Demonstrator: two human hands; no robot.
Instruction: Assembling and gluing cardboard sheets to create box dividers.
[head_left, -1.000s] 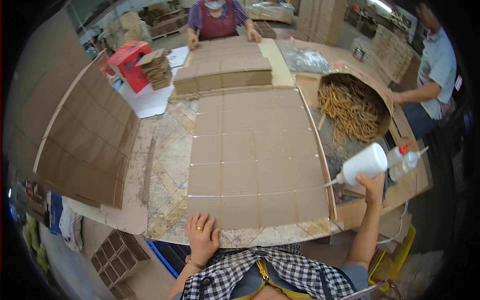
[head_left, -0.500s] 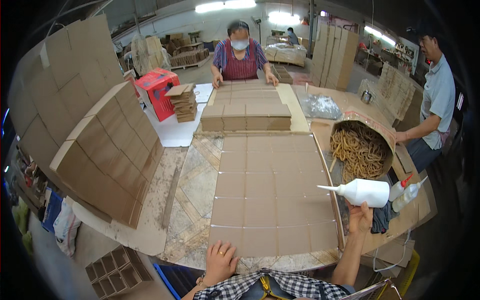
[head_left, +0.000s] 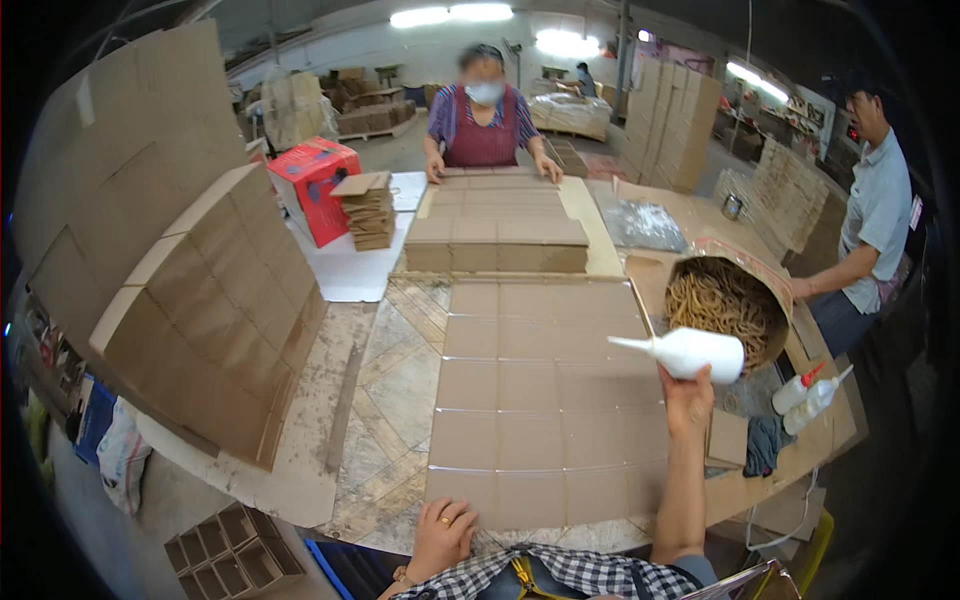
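Note:
My right hand (head_left: 688, 402) is wrapped round a white squeeze bottle (head_left: 700, 354) with a long pointed nozzle. The bottle lies nearly level above the right side of a cardboard panel (head_left: 510, 435), its tip pointing left. Creases divide this brown panel into rectangles, and thin shiny lines run across it. At the panel's near left corner rests my left hand (head_left: 445, 538), fingers laid out with a ring on one, holding nothing. Beyond the panel sits a stack of flat cardboard (head_left: 497, 258). Whether liquid is leaving the nozzle cannot be made out.
On the right are a sack (head_left: 735, 250) of brown stringy rings, two smaller bottles (head_left: 818, 398) and a dark cloth (head_left: 766, 445). Leaning cardboard (head_left: 215, 310) and a red box (head_left: 315, 190) stand left. One person (head_left: 485, 120) faces me across the table; another (head_left: 872, 215) stands right.
My right hand has carried the squeeze bottle leftward and a little farther from me, over the panel. My left hand stays at the near corner. The whole view has shifted slightly.

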